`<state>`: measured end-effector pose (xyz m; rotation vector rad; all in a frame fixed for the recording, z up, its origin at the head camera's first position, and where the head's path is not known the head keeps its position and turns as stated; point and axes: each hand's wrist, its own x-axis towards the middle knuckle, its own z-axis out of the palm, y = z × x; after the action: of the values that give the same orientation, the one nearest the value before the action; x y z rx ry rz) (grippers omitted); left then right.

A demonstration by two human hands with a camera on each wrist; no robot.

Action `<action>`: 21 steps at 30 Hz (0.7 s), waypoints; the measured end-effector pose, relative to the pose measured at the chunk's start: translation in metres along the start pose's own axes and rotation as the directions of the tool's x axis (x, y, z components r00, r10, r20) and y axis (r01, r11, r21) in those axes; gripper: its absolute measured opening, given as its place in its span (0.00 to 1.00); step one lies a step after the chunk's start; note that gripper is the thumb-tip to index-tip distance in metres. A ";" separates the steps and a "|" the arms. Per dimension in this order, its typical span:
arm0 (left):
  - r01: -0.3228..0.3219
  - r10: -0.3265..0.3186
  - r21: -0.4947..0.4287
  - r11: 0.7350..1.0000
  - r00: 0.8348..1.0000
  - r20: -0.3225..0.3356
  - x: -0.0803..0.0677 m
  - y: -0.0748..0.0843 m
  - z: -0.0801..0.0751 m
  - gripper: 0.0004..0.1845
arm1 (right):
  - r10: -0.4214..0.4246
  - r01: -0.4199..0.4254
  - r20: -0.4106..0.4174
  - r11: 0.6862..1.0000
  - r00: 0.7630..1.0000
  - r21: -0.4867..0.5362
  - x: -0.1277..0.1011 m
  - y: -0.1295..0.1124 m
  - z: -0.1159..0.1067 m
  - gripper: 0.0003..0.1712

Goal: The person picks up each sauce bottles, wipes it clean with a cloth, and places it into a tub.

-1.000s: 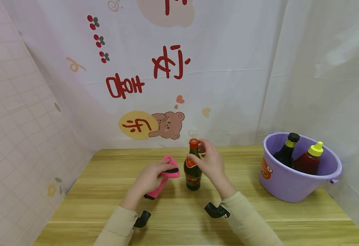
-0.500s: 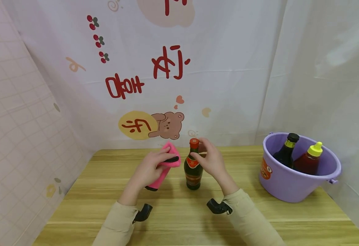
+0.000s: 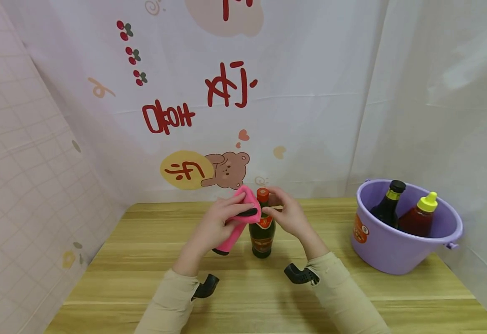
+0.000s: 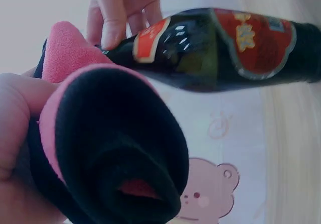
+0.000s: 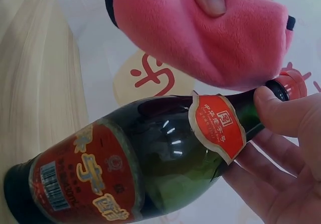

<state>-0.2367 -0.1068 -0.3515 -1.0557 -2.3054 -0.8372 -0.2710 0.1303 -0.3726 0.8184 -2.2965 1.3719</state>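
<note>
On the table (image 3: 143,278), the left hand (image 3: 216,222) grips a pink cloth (image 3: 243,215); the right hand (image 3: 287,215) pinches a red-capped, dark-green bottle (image 3: 262,236).

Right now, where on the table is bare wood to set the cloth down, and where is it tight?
Bare table lies left of the left hand, and between the green bottle and purple bucket. The near edge in front of the sleeves is bare too. It is crowded around the bottle neck, where the pink cloth and right hand meet.
</note>
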 end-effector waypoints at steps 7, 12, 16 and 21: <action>-0.008 0.008 0.006 1.000 1.000 -0.008 0.003 0.001 0.013 0.24 | 0.030 -0.030 0.023 0.999 0.999 0.034 0.001 0.001 0.000 0.26; 0.006 -0.007 0.023 1.000 1.000 0.017 0.003 0.000 0.018 0.24 | 0.045 -0.046 0.022 0.998 0.999 0.035 0.001 0.000 0.000 0.27; 0.016 -0.017 0.009 1.000 0.999 0.044 0.000 0.000 0.019 0.24 | 0.049 -0.050 0.015 0.998 0.999 0.028 0.000 0.000 0.000 0.28; 0.002 -0.003 0.025 1.000 0.998 0.060 -0.004 -0.003 0.023 0.26 | 0.090 -0.090 0.007 0.996 0.996 0.027 -0.001 0.000 0.000 0.28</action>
<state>-0.2400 -0.0942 -0.3715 -1.0811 -2.3613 -0.7858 -0.2701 0.1306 -0.3732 0.7364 -2.3499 1.4439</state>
